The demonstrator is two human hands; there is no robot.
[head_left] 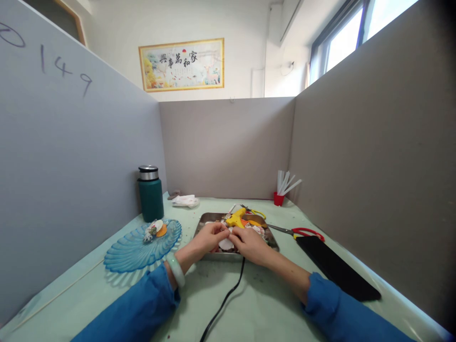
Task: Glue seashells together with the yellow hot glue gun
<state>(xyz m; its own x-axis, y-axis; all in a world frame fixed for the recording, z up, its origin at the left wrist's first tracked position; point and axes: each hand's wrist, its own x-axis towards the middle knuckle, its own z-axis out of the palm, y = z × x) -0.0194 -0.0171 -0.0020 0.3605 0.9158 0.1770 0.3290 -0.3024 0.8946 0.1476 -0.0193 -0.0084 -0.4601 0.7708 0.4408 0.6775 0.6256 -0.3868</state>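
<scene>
Both my hands rest over the near edge of a metal tray (204, 221) that holds several shells and a yellow glue gun (235, 219). My left hand (205, 240) has its fingers curled and pinched together near a white shell (225, 244). My right hand (250, 244) is curled beside it, fingertips meeting the left hand's over the same spot. What the fingers pinch is too small to make out. The glue gun's black cord (224, 301) runs from the tray toward me between my arms.
A blue glass shell-shaped plate (135, 251) with a few shells lies at left, a green thermos (150, 194) behind it. Red-handled scissors (301, 232) and a black flat object (337, 267) lie at right. A red cup of white sticks (279, 197) stands at the back. Grey partitions enclose the table.
</scene>
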